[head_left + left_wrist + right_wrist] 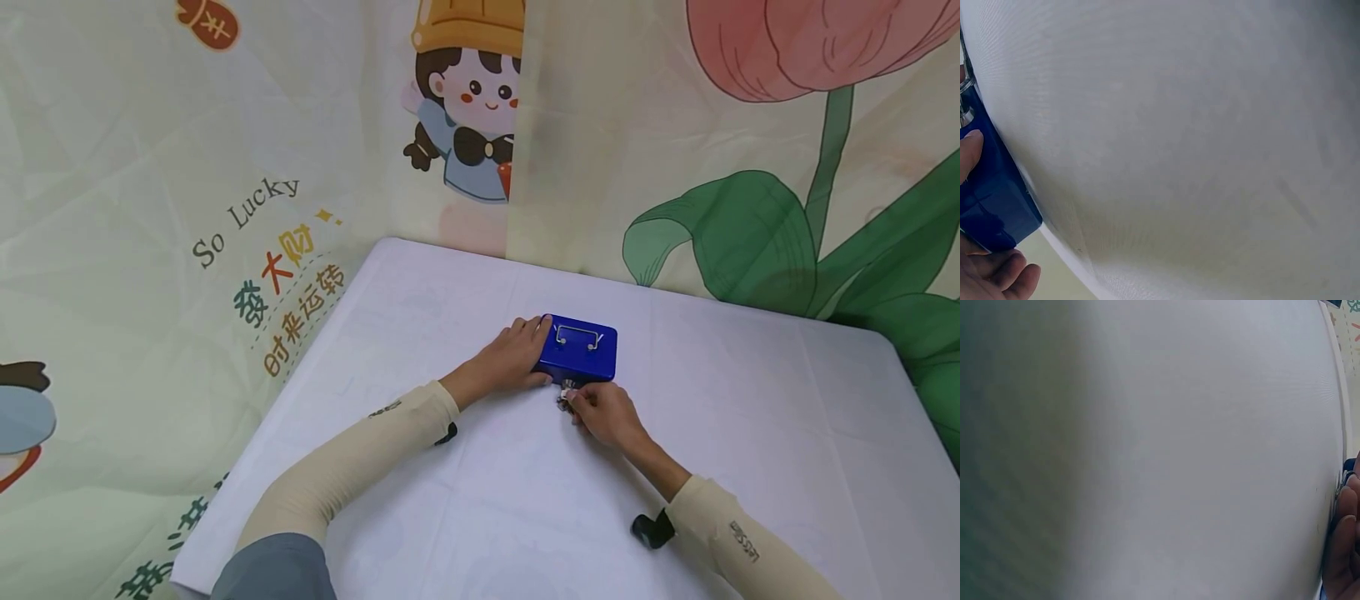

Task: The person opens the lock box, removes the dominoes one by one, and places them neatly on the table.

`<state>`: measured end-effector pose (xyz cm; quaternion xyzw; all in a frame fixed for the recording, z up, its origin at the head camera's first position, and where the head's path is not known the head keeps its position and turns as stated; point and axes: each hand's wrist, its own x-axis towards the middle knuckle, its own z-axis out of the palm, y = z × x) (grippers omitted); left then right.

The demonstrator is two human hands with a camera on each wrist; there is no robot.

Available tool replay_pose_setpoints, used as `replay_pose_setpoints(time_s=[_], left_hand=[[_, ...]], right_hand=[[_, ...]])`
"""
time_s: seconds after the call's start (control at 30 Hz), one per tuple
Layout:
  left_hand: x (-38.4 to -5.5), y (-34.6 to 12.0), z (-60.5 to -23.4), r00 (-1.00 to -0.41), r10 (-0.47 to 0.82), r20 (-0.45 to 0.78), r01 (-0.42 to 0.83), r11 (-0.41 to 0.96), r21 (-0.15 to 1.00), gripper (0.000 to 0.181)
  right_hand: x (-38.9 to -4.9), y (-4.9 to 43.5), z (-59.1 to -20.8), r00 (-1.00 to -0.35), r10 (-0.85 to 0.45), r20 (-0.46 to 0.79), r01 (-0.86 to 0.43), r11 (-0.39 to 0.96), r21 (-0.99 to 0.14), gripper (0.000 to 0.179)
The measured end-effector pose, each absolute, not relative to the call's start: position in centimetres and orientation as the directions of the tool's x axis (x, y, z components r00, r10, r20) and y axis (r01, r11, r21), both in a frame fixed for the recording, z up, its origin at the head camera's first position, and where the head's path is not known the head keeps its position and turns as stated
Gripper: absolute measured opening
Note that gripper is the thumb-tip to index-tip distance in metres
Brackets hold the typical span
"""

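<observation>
Remote notes, head view: the box (595,360) sits flat on the desk (465,508), handle (579,337) up top, long axis running left to right with a slight slant. Its lock (567,384) side points back toward my end. I've got the left hand (512,354) gripping the box's left end, and the right hand (606,412) pinching the keys (563,401) right at the front — so the box lies just beyond those fingers, and my right is nearer the lock.

Left wrist: box is cut off at the edge, thumb (967,154) on its front near the lock, other fingers curled by the corner.

Right wrist: just curled fingers, some metal and a blue sliver of box — can't tell if a key's seated.
</observation>
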<state>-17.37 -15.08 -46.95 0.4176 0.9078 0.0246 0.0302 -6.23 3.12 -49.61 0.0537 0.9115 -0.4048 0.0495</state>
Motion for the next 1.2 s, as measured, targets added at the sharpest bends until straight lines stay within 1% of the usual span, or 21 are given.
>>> replay_pose_setpoints(time_s=[0.37, 0.6, 0.77, 0.87, 1.0, 1.1, 1.2], left_hand=[[-17.7, -14.7, -47.0, -0.655, 0.754, -0.041, 0.751, 0.657, 0.065, 0.099], [-17.7, -14.6, -46.9, -0.665, 0.744, -0.067, 0.739, 0.669, 0.081, 0.100], [-17.9, -14.5, -47.0, -0.667, 0.743, -0.063, 0.738, 0.670, 0.079, 0.100], [-18.0, -14.4, -47.1, -0.665, 0.745, -0.056, 0.742, 0.667, 0.067, 0.100], [-18.1, -14.3, -47.2, -0.667, 0.743, -0.053, 0.741, 0.669, 0.058, 0.100], [-18.2, -14.2, -47.2, -0.669, 0.741, -0.055, 0.738, 0.671, 0.067, 0.100], [-18.3, -14.3, -47.1, -0.669, 0.741, -0.058, 0.737, 0.671, 0.077, 0.100]], right_hand=[[-6.6, 3.5, -49.4, -0.988, 0.063, -0.142, 0.146, 0.692, -0.707, 0.034], [-6.6, 3.7, -49.4, -0.991, 0.043, -0.128, 0.123, 0.689, -0.714, 0.035], [-6.6, 4.0, -49.5, -0.994, 0.043, -0.101, 0.101, 0.720, -0.686, 0.039], [-6.5, 4.4, -49.3, -0.997, 0.041, -0.066, 0.075, 0.730, -0.679, 0.037], [-6.4, 5.2, -48.7, -0.999, 0.043, 0.002, 0.030, 0.716, -0.697, 0.032], [-6.5, 6.0, -48.2, -0.995, 0.056, 0.077, -0.014, 0.717, -0.697, 0.031], [-6.7, 6.9, -47.8, -0.982, 0.067, 0.175, -0.070, 0.736, -0.673, 0.029]])
